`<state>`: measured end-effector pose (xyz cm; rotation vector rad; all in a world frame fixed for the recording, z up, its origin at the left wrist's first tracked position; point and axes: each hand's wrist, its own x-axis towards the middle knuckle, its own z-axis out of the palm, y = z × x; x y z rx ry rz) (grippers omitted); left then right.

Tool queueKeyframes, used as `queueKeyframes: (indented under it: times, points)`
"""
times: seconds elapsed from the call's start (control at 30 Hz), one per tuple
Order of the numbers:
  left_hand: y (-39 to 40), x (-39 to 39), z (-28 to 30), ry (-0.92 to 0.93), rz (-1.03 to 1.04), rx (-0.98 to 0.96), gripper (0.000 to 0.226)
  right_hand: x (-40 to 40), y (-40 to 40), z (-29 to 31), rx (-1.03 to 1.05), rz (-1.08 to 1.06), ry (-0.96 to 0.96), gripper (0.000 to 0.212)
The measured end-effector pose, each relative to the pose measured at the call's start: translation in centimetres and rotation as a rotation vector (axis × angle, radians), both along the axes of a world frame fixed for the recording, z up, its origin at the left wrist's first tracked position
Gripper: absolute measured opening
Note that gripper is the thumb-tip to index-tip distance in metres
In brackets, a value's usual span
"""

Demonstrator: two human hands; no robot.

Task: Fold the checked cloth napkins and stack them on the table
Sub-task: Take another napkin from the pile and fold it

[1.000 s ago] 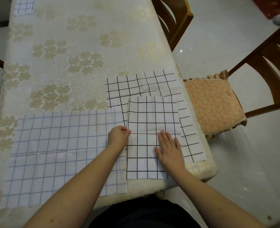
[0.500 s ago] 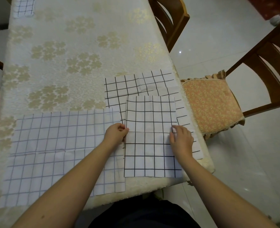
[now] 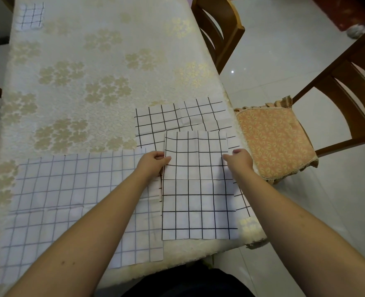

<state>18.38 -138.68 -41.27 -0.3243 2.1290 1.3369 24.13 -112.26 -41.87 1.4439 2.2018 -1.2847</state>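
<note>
On the surface (image 3: pixel 104 61), far left corner: small folded napkin (image 3: pixel 30 16), well apart from the work. Toward the near left: large pale-lined napkin (image 3: pixel 74 196), spread flat, near edge overhanging slightly. Left hand (image 3: pixel 153 162): grip narrow, pinching the left edge of the black-checked napkin (image 3: pixel 198 185) at mid-height. Right hand (image 3: pixel 239 158): grip narrow, fingers curled on the opposite edge at matching height. Black-checked napkin already folded to a tall strip, lying on an unfolded black-lined napkin (image 3: pixel 177 116) near the right corner.

Judged step: halving the strip across its middle. Keep both pinches level, bring one end squarely onto the other, match grid lines and corners, then press along the fold.

Edges and room: right table edge just beside the right hand, cushioned chair (image 3: pixel 271 142) below it; risk of cloth sliding off there. Ample open cover toward the far side for stacking.
</note>
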Motion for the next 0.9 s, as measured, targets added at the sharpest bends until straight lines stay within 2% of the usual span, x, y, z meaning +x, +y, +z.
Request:
queueKeyframes:
  times: [0.17,0.43,0.63,0.73,0.8,0.9]
  points:
    - [1.7,-2.9,0.6,0.025,0.005,-0.010,0.054,-0.8,0.2,-0.6,0.019,0.007,-0.080,0.034]
    - [3.1,-6.2,1.2,0.159,-0.054,-0.154,0.033,-1.2,0.3,-0.1,-0.014,-0.029,-0.073,0.018]
    - [1.8,-5.9,3.6,0.241,-0.082,-0.018,0.018,-0.1,0.1,1.7,-0.069,0.029,0.154,0.014]
    - [0.6,-4.9,5.0,0.268,-0.106,0.066,0.009,1.0,0.4,2.5,-0.138,0.028,0.274,0.027]
    - [0.0,-3.8,6.1,0.279,-0.132,0.114,0.013,1.8,0.7,2.5,-0.178,0.069,0.321,0.032]
    - [-0.9,-1.7,7.4,0.276,-0.187,0.176,0.014,3.2,1.0,2.5,-0.183,0.108,0.363,0.019]
